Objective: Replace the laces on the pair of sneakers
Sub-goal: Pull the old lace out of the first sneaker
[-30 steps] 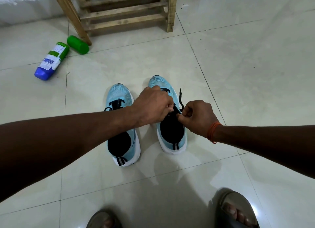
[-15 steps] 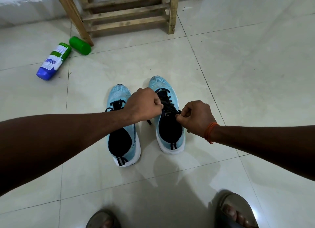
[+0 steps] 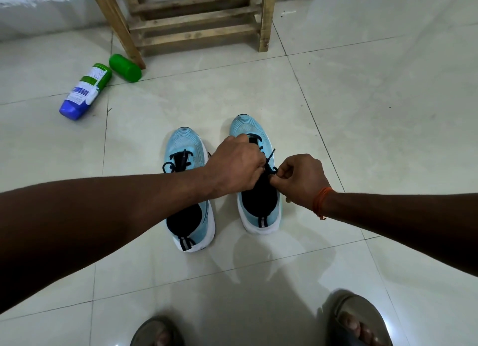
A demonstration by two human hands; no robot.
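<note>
Right-side pale-blue knit sneaker [image 3: 260,220] stood straight ahead of you, toe pointing away — your left hand [image 3: 236,167] and right hand [image 3: 302,180] met over its middle, each pinching the thin black lace [image 3: 270,161]. Right hand lay slightly nearer you.

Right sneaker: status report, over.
Left hand and right hand pinch the black lace over the right sneaker. One lace end loose. Bottle lies well apart.

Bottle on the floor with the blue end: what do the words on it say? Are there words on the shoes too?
Bottle label: printed lines, too small and blurred to read.
Green cylinder: no text shows.
Sneakers: no words show, only pale heel stripes.
</note>
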